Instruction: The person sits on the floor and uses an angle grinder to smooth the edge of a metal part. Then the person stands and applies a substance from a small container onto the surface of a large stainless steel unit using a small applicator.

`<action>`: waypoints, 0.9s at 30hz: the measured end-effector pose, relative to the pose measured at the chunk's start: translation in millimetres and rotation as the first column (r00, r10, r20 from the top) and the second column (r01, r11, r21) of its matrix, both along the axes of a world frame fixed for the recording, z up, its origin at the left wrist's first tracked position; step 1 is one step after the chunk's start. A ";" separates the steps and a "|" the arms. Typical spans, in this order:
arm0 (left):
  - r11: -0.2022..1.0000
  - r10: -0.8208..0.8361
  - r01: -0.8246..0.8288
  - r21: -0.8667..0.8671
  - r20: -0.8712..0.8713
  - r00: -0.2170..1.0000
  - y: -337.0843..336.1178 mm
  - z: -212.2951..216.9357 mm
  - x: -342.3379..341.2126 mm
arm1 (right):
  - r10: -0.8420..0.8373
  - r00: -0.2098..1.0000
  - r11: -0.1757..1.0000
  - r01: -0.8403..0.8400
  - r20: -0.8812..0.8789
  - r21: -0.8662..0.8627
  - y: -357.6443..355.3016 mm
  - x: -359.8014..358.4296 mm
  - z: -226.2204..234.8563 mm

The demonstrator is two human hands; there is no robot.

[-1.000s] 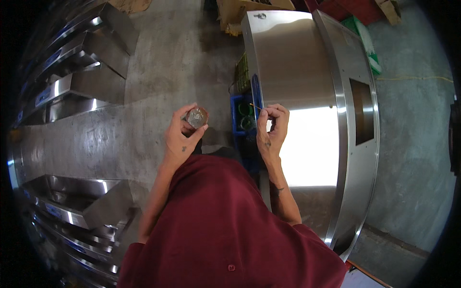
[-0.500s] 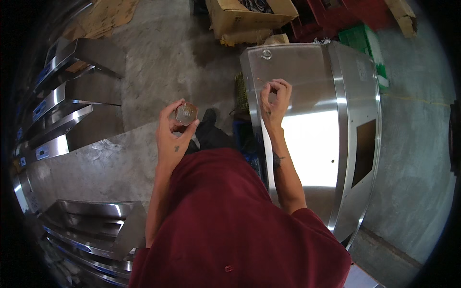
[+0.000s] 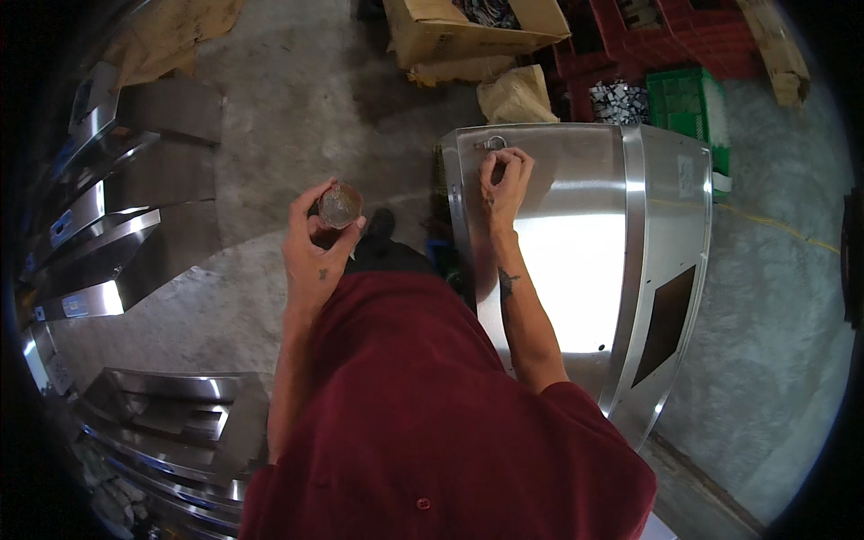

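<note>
My left hand (image 3: pixel 315 238) is closed around a small round cup (image 3: pixel 340 207), see-through with a brownish tint, held up over the floor. Its open top faces up; what it contains is hard to make out. Over the far end of a large brushed stainless-steel housing (image 3: pixel 576 189), my right hand (image 3: pixel 507 184) pinches a thin stick, mostly hidden by the fingers now. Just beyond those fingertips, a small round ring (image 3: pixel 495 142) sits at the housing's far left corner. Whether the stick touches it I cannot tell.
Folded steel panels (image 3: pixel 166 171) stand at the left, with more stacked steel parts (image 3: pixel 189 423) at the lower left. Beyond the housing are a cardboard box (image 3: pixel 477 40), a brown paper bag (image 3: pixel 517 97), red crates (image 3: pixel 684 36) and a green crate (image 3: pixel 688 103) beside small metal pieces (image 3: pixel 619 101).
My right hand has come closer to the ring at the housing's far corner, still pinching. The left hand, with the cup, has shifted slightly left. The view has moved, showing more of the crates.
</note>
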State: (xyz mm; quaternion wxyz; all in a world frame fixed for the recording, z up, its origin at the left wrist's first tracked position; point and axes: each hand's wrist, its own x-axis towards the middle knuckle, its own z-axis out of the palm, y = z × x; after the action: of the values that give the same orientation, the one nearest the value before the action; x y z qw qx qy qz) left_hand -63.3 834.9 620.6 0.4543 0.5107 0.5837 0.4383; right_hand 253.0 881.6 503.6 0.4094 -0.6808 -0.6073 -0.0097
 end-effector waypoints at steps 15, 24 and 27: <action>0.999 0.038 -0.038 0.000 0.057 0.998 11.7 -22.2 -17.6 | 0.031 0.997 0.996 -0.037 -0.077 -0.078 -3.0 -1.4 9.0; 0.993 0.114 -0.113 -0.025 0.077 0.990 1.9 -31.6 -23.9 | -0.010 0.989 0.995 -0.005 -0.149 -0.095 -1.6 -1.2 7.6; 0.989 0.145 -0.142 -0.043 0.063 0.988 -1.3 -36.8 -29.3 | 0.015 0.995 0.998 -0.022 -0.103 -0.065 -1.0 -2.0 8.3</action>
State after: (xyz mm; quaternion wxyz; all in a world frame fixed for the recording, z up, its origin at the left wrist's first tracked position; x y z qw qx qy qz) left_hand -92.6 833.6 583.9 0.4502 0.4440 0.6120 0.4750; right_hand 251.0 880.6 511.9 0.4174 -0.6880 -0.5917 0.0494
